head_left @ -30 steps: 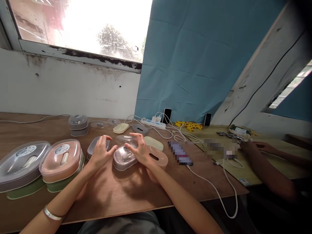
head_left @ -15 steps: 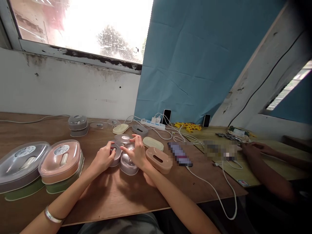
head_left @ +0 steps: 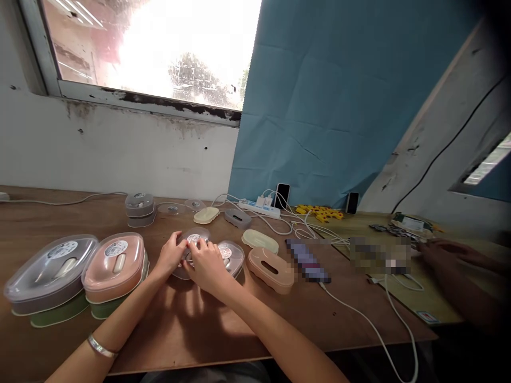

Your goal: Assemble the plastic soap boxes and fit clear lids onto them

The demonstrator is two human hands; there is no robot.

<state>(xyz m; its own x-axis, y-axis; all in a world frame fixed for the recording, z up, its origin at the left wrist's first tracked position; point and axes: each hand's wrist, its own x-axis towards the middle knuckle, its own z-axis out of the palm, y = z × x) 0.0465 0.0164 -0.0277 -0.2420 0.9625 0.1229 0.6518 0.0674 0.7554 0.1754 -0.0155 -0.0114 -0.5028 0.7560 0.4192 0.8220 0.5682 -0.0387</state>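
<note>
My left hand (head_left: 172, 254) and my right hand (head_left: 204, 264) both close round a small grey oval box with a clear lid (head_left: 192, 240) at the middle of the wooden table (head_left: 191, 324). The fingers of both hands curl over its lid. A second small clear-lidded grey box (head_left: 231, 254) lies just right of my right hand. A pink oval lid with a slot (head_left: 270, 268) sits further right.
Two large stacked lidded boxes, grey (head_left: 51, 271) and pink (head_left: 115, 263), stand at the left. More small boxes and lids (head_left: 139, 207) lie near the wall, beside a power strip (head_left: 259, 208) with cables and phones. Another person's arm (head_left: 459, 266) rests at the right.
My hands have shifted left from one small box onto the neighbouring one and closed over its lid. The camera has swung slightly left.
</note>
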